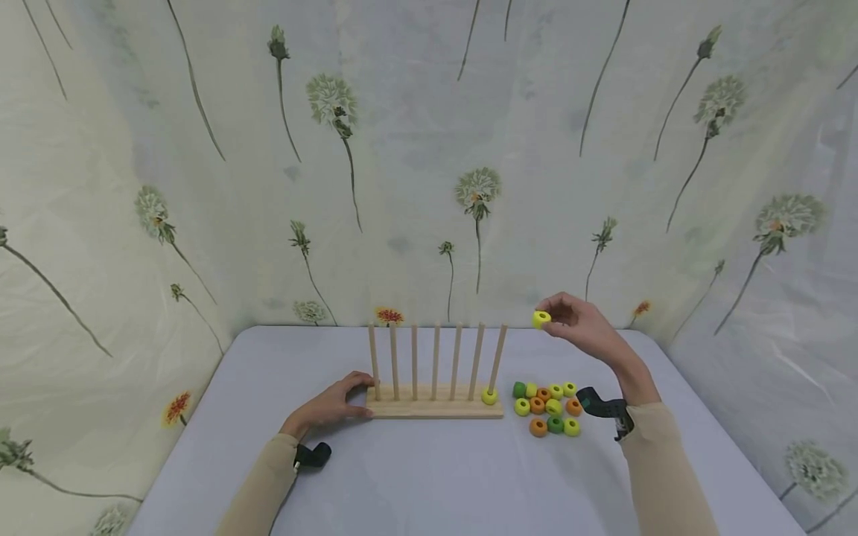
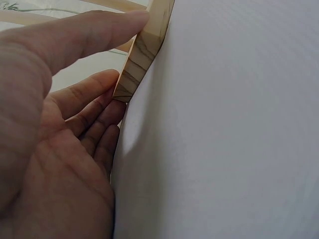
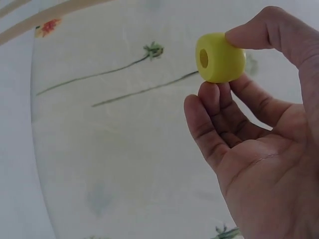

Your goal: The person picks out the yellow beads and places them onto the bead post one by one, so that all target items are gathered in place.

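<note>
A wooden peg stand [image 1: 429, 408] with a row of several upright pegs is in the middle of the head view. My left hand [image 1: 337, 402] holds its left end, thumb at the front edge and fingers behind; the left wrist view shows the base's end grain [image 2: 137, 67] between them. One yellow bead [image 1: 490, 396] sits at the foot of the rightmost peg. Raised to the right of the peg tops, my right hand [image 1: 582, 325] pinches another yellow bead [image 3: 220, 58] between thumb and fingertips, its hole facing left in the right wrist view.
Right of the stand lies a loose group of beads: green [image 1: 555, 424], orange [image 1: 538, 426] and yellow [image 1: 571, 426]. They rest on a white-covered table [image 1: 429, 484]. A curtain with dandelion print [image 1: 402, 149] hangs behind and at both sides.
</note>
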The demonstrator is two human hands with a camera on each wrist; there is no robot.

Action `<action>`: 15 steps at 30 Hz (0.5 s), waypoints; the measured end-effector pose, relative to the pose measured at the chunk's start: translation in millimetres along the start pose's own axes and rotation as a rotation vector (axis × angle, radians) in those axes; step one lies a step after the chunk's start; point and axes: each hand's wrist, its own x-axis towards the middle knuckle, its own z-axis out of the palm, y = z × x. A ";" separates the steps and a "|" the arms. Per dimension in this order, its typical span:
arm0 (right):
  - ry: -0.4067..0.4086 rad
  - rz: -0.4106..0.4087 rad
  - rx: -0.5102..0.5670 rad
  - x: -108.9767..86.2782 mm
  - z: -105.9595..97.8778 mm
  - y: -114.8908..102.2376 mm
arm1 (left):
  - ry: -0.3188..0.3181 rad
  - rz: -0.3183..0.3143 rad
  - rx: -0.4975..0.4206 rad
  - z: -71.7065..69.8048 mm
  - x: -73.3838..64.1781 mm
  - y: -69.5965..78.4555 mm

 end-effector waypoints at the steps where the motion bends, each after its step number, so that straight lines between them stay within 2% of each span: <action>1: -0.003 -0.004 0.001 0.8 0.0 -2.5 | -0.001 -0.001 -0.001 0.1 0.2 0.0; 6: -0.022 -0.014 0.011 1.9 0.3 -19.5 | 0.000 0.006 0.004 0.3 -0.8 1.4; 11: -0.026 -0.010 0.006 8.6 2.7 -17.0 | -0.002 0.015 0.007 0.1 -1.4 2.0; 15: -0.032 -0.019 0.014 11.7 4.8 -21.6 | 0.003 -0.003 0.008 0.1 -1.1 1.0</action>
